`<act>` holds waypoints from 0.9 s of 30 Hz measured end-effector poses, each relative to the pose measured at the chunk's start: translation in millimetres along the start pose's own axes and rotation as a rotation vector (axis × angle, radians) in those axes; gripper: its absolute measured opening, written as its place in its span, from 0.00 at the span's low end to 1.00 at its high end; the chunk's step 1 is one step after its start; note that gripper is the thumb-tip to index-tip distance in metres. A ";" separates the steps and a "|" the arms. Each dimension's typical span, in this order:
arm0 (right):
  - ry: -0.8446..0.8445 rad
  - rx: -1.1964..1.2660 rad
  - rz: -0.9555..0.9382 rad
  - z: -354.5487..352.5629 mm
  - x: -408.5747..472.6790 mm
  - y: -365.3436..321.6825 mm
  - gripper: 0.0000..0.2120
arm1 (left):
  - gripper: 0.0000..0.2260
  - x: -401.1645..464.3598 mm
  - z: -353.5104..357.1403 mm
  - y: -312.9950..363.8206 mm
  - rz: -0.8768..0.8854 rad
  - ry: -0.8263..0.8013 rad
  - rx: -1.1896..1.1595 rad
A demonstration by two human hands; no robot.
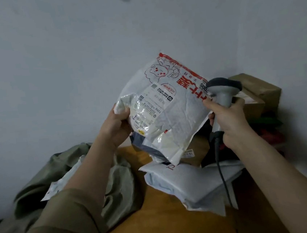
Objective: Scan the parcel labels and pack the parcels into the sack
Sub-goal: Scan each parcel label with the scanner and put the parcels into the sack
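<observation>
Crinkled plastic parcel (167, 114) in left hand (115, 127), right hand (227, 120) gripping scanner (222, 92).

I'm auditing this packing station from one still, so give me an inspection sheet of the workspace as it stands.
Surface: mustard-yellow surface, partly covered by parcels.
Job's things: white printed parcel held up, shipping label facing the camera; grey scanner beside it; green sack lying crumpled on the left, a white parcel showing in it.
Clutter: pale mailer flat on the surface; brown cartons behind.
Hands: left hand grips the parcel's edge; right hand grips the scanner handle.
Cables: scanner cable hangs over the pale mailer.
Surroundings: plain grey wall.
</observation>
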State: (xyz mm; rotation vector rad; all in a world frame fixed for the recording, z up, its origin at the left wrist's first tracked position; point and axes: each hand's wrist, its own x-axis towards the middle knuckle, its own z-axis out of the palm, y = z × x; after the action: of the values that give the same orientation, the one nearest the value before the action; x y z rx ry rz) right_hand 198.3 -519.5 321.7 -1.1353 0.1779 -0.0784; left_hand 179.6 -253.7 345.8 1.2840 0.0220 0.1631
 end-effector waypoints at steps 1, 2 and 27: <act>-0.016 0.021 0.034 8.0 -11.1 7.3 0.33 | 0.13 -13.1 -10.0 3.4 -0.016 0.004 -0.017; -0.021 0.032 0.065 16.0 -23.1 14.9 0.33 | 0.13 -25.7 -20.5 6.3 -0.032 0.020 -0.031; -0.124 -0.274 -0.084 92.6 -154.8 81.6 0.38 | 0.06 -176.3 -134.4 43.6 -0.103 0.164 1.342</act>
State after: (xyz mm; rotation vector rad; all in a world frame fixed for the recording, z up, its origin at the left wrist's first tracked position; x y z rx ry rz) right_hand 60.6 -378.7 301.3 -1.4163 0.0304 -0.0585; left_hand -13.8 -137.3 336.2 2.5961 0.3918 0.1634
